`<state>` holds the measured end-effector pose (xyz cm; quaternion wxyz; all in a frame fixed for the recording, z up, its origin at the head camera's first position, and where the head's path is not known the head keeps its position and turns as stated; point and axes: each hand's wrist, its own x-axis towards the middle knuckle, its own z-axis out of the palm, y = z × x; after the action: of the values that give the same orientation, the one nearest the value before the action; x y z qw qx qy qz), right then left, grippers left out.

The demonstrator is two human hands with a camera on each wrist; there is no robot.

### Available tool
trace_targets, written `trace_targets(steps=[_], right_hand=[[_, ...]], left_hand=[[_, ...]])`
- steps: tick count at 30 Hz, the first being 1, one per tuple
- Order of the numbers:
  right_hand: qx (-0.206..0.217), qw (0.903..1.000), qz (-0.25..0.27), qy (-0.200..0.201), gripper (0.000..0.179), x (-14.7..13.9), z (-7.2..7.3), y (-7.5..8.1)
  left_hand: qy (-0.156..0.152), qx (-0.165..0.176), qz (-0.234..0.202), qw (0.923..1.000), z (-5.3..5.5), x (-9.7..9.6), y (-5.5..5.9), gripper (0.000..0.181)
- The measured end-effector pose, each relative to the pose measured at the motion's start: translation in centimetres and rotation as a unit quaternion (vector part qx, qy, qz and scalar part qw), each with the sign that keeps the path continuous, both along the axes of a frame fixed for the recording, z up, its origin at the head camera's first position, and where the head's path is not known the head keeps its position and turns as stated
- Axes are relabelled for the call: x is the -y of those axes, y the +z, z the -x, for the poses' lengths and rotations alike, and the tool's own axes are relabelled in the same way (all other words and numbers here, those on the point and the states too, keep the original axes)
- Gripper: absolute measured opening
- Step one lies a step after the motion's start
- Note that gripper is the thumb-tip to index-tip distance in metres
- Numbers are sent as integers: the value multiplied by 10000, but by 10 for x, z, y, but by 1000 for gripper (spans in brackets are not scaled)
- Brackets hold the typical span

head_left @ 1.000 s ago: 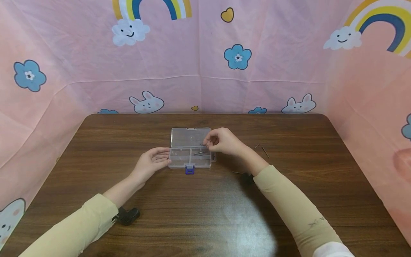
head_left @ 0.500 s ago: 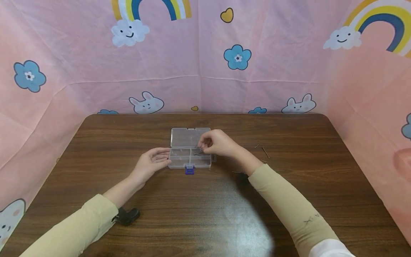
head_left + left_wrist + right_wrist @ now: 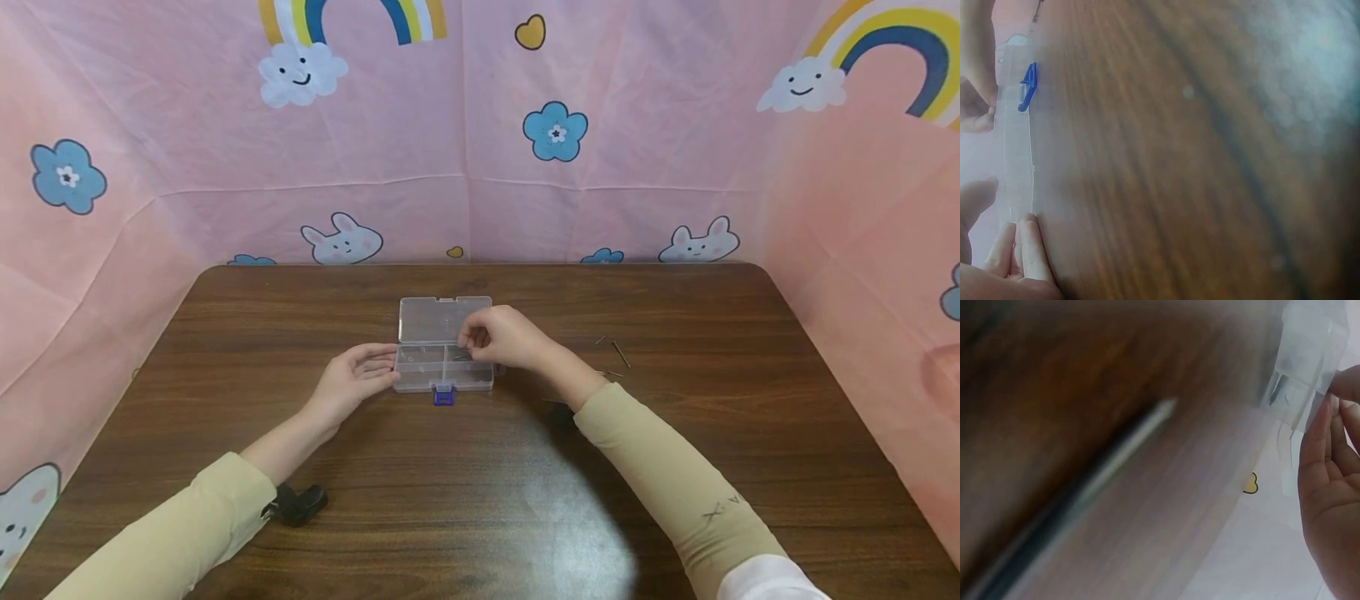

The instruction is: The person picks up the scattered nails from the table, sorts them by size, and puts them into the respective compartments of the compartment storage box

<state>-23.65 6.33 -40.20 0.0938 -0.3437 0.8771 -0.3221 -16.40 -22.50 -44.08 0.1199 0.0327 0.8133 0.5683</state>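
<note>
A clear plastic compartment box (image 3: 420, 379) with a blue latch (image 3: 443, 396) lies with its lid (image 3: 431, 318) tipped back. Against the box's left end rest the nearly straight fingers of my left hand (image 3: 351, 382), thumb by the front corner. My right hand (image 3: 510, 337) reaches over the back right compartment, fingers curled and fingertips close together just inside it. Thin metal pieces (image 3: 461, 357), nail-like, lie under those fingertips. In the right wrist view, the thumb and fingers meet at the box's edge; I cannot tell whether they pinch a piece.
Right of the box, several thin nail-like pieces (image 3: 621, 354) lie on the brown wooden table (image 3: 480, 492). A black device (image 3: 300, 504) hangs below the left sleeve. Pink patterned cloth (image 3: 630, 167) stands behind and at both sides.
My right hand has moved left and slightly down, from the box's right edge by the lid to over the back right compartment. The left hand and the box have stayed put.
</note>
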Motion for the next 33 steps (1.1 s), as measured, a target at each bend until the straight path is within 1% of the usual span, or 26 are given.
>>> trace_targets(steps=[4, 10, 13, 17, 26, 33], right_hand=[[11, 10000, -24, -39, 10, 0, 0, -1], [189, 9996, 185, -110, 10, -1, 1, -3], [278, 9992, 277, -113, 10, -3, 1, -3], [288, 9989, 343, -101, 11, -7, 1, 0], [361, 9968, 626, -355, 12, -27, 3, 7], [494, 9931, 865, -621, 12, -48, 2, 8]], left_hand=[[-9, -31, -26, 10000, 0, -1, 0, 54], [-18, -93, -132, 9999, 0, -2, 1, 55], [-17, -67, -170, 9998, 0, -2, 1, 55], [-17, -29, -209, 9998, -1, -3, 2, 56], [-19, -45, -198, 9998, -1, -2, 2, 55], [-19, -40, -90, 9999, -2, -2, 1, 55]])
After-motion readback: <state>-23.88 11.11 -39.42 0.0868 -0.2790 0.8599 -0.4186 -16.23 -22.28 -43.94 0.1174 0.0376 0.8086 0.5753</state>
